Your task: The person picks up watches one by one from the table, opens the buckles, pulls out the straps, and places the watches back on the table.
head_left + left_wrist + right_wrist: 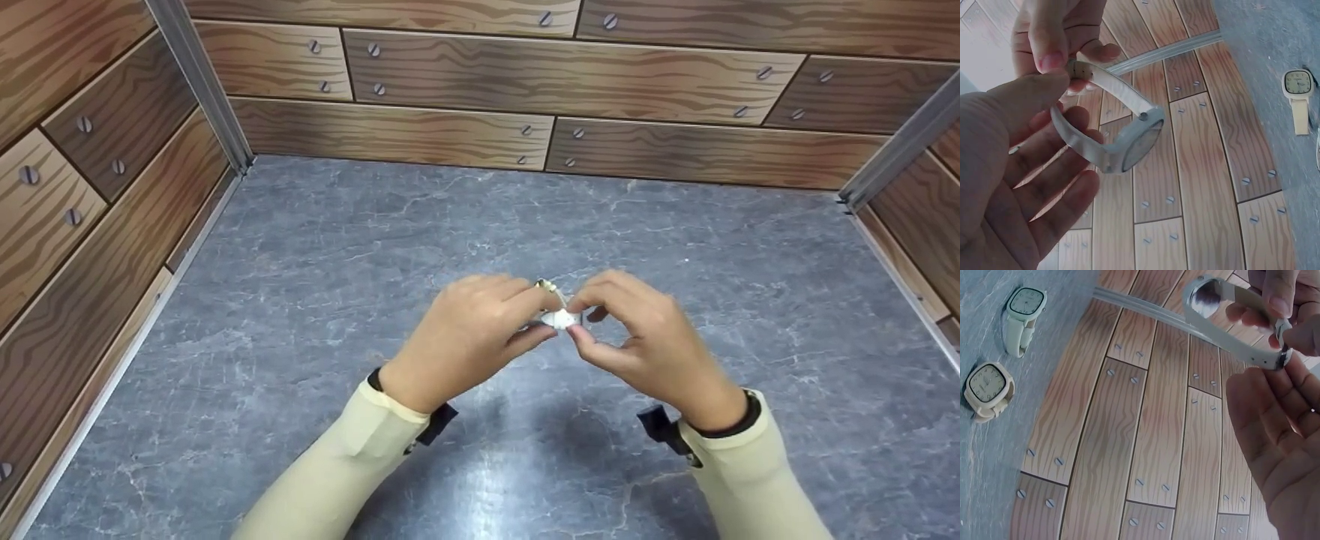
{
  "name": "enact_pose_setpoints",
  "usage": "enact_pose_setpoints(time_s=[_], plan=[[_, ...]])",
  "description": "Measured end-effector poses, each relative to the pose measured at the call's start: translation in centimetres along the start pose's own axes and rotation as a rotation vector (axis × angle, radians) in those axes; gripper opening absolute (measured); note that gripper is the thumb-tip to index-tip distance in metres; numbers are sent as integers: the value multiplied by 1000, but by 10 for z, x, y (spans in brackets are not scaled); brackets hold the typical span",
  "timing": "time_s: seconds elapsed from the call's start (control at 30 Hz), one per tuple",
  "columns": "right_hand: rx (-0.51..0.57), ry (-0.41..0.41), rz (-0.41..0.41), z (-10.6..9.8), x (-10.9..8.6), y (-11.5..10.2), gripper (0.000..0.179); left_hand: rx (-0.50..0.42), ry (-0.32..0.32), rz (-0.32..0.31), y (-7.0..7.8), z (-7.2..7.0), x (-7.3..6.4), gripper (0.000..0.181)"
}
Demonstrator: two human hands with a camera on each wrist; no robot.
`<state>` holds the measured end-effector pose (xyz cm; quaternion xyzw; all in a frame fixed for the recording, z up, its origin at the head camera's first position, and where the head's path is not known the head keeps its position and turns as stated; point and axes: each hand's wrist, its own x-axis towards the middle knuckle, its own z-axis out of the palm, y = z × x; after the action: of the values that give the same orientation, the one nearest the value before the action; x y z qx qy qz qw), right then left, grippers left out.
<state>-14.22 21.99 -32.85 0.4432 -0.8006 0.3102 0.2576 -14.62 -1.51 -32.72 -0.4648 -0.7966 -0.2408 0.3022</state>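
White strap [1233, 344] ends already meet, though whether they are fastened cannot be told, as left grip [476, 326] and right grip [651, 336] pinch the watch [1139, 140] above the desk [360, 225].

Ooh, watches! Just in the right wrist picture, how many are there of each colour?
White watch, held by the left hand and right hand: 1
Pale green watch: 1
Cream watch: 1
Total: 3
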Motion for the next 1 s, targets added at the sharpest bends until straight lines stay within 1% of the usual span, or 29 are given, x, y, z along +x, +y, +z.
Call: enact_pose_setpoints(time_s=[0.1, 0.27, 0.37, 0.47, 0.57, 0.63, 0.8, 1.0], plan=[[-19, -17, -4, 0, 0, 1, 20, 7, 3, 8, 0, 1, 0, 18], [-46, -39, -15, 0, 0, 1, 24, 38, -34, 0, 0, 0, -1, 22], [-59, -56, -5, -1, 0, 0, 26, 63, -52, -7, 1, -1, -2, 26], [-85, -64, -8, -1, 0, -1, 30, 79, -62, -11, 1, -1, -2, 27], [-101, -64, -5, -1, 1, -2, 31, 75, -61, -19, 0, 0, -2, 25], [-101, -55, -3, -1, 1, -2, 28, 67, -57, -25, 0, 0, -2, 23], [-94, -43, 2, 1, -1, -1, 13, 56, -56, -34, 0, 1, -2, 21], [-96, -51, 7, 0, -1, -1, 13, 68, -70, -41, 1, 1, -1, 18]])
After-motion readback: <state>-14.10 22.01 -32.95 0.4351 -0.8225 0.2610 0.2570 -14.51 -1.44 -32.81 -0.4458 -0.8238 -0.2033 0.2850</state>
